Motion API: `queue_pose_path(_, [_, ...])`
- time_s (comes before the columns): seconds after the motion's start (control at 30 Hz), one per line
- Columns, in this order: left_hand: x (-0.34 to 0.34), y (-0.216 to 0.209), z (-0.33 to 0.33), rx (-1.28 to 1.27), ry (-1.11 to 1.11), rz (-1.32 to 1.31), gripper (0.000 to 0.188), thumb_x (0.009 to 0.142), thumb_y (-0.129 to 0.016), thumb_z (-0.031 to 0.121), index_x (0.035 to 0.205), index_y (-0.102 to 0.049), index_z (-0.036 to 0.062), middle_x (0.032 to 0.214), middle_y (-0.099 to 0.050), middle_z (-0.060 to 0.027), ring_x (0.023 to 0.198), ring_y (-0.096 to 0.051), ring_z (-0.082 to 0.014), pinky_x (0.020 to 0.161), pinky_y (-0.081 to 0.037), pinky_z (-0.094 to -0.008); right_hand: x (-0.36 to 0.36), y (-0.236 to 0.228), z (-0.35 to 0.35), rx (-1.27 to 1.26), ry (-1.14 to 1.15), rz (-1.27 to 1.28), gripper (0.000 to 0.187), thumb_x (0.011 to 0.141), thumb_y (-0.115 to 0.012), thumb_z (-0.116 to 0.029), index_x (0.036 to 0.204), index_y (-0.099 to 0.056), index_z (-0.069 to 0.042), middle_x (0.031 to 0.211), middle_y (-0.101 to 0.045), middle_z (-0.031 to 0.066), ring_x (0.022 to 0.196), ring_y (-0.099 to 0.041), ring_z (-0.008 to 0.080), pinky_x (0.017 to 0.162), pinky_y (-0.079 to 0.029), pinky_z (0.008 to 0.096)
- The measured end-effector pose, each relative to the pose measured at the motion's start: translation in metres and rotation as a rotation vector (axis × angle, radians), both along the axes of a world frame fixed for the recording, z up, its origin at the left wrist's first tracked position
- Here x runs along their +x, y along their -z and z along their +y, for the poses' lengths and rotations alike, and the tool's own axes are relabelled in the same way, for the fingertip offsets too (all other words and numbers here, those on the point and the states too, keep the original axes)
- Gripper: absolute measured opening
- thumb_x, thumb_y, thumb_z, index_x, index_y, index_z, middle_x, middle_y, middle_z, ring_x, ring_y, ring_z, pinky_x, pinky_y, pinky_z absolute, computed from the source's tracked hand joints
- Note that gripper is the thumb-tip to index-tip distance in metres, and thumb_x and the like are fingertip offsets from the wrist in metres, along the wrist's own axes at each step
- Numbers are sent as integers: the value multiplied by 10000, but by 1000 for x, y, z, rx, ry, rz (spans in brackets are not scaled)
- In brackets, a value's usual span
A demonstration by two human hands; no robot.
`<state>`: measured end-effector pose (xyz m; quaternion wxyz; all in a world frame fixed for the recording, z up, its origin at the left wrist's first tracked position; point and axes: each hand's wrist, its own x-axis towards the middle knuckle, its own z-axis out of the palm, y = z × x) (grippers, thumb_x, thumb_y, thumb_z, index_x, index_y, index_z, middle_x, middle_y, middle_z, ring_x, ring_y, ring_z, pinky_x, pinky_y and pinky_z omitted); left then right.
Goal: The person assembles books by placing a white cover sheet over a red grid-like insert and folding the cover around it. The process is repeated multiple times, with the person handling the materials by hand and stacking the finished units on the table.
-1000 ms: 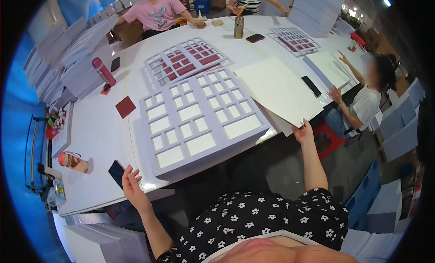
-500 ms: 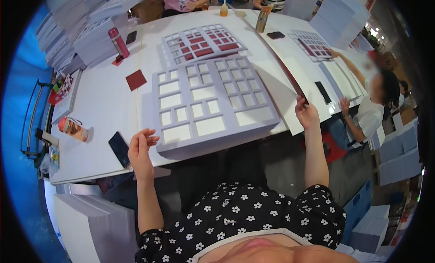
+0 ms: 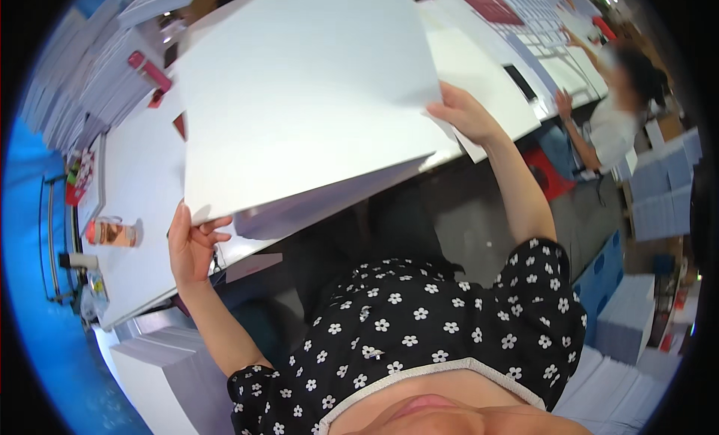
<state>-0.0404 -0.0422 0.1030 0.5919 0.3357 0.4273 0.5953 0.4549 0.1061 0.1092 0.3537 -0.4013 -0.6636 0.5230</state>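
Observation:
A large plain white board is held up in front of me. It hides most of the table's middle. My right hand is closed on its right edge, thumb on the near face. At its lower left corner, my left hand pinches the board, with the other fingers loosely curled. Below the board's front edge shows the shaded grey side of a stack of gridded panels; its top is hidden.
Left on the white table are an orange bottle and a pink flask. A black phone lies at right. Beyond it a co-worker reaches toward a gridded panel. Stacked white boards stand lower left.
The white board has come up from the table's right side and swung left over the gridded panels. My right hand moved up and left with it; my left hand has closed on its corner.

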Motion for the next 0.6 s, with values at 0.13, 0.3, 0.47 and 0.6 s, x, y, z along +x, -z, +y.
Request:
queue_pose_path(0.13, [8,4,6,-57,-58,121,372,1031,-460,233,1329,-464,11,1122,-663,-126,885,-700,-256,566,-608,-337,0,1,14,5,28,25,383,951,-580,-111,1308,-536,21,1159,-647,76,1050,-602,139,941,-473,292])
queue_pose_path(0.3, [46,2,20,36,-208,253,426,983,-541,87,1382,-396,50,1145,-601,-110,850,-652,-205,498,-527,-306,10,7,18,-59,289,-234,272,928,-641,-131,1152,-630,23,1019,-684,51,891,-621,100,852,-498,253])
queue_pose_path(0.47, [58,14,16,29,-225,277,438,987,-547,109,1391,-384,68,1162,-589,-100,890,-629,-196,511,-496,-300,27,42,3,-5,257,-76,433,855,-715,-162,1248,-625,-3,1168,-658,90,979,-599,149,909,-472,291])
queue_pose_path(0.6, [68,16,12,15,-204,286,444,990,-549,129,1399,-380,89,1167,-590,-89,886,-625,-181,516,-493,-281,39,59,-2,49,240,-135,523,837,-728,-178,1314,-594,-12,1382,-551,134,1220,-529,238,1043,-396,353])
